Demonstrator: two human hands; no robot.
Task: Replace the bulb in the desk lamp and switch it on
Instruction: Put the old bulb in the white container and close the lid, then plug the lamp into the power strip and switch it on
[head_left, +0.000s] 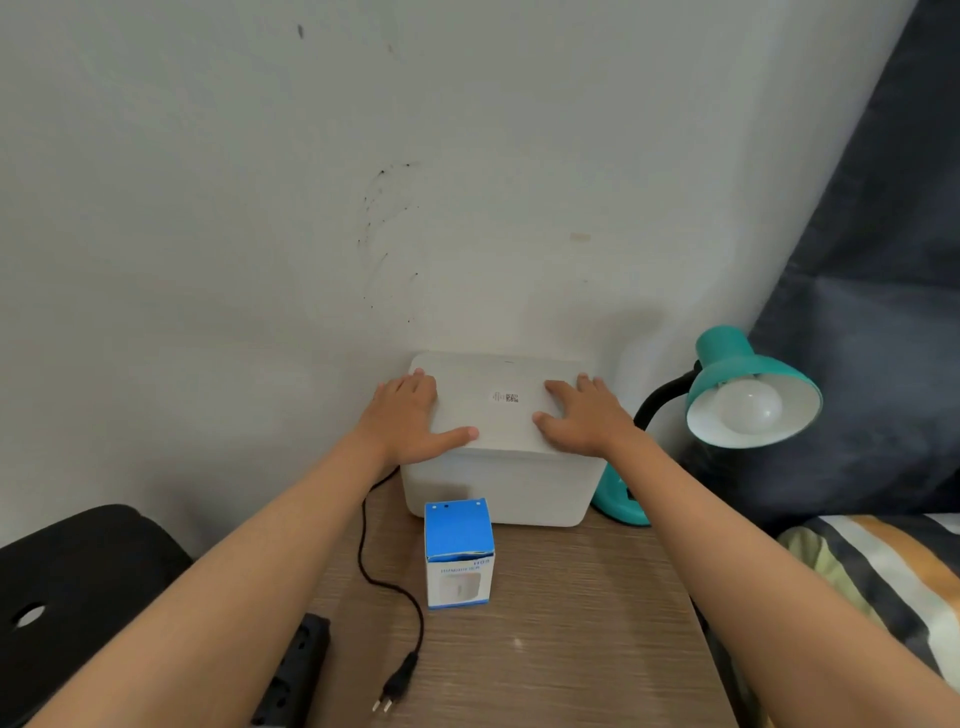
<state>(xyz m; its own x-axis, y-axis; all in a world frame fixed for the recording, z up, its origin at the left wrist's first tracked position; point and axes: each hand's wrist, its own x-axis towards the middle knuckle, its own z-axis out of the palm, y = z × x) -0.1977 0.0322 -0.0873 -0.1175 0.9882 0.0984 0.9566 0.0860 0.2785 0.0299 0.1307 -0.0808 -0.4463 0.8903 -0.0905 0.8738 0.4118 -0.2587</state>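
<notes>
Two hands are lying flat on the lid of a white bin (498, 467) at the middle of the frame, against the wall (260, 208). The left hand (410, 418) is resting over the lid's left edge, fingers spread and thumb stretched across the top; its grip is wide and holding nothing. The right hand (579, 415) is pressing down on the lid's right part, fingers likewise splayed, its grip wide and closed around nothing. A small label with a code is sitting on the lid between the two hands.

The teal lamp (748, 384) is standing at the right of the frame, just beside the bin, its base partly hidden behind the bin's right corner. Its black neck is curving up to the shade, which is tilting toward the camera, and a white bulb (748, 408) is sitting in the shade, unlit.

A blue and white box (458, 553) is standing upright on the wooden table (571, 649), just in front of the bin. A black cord (382, 577) is running from behind the bin down the left part of the table, ending in a plug (397, 686) lying loose near the lower edge. A black power strip (293, 670) is lying just left of the plug. A black stool (67, 587) is showing at the lower left, and striped bedding (883, 571) at the lower right.
</notes>
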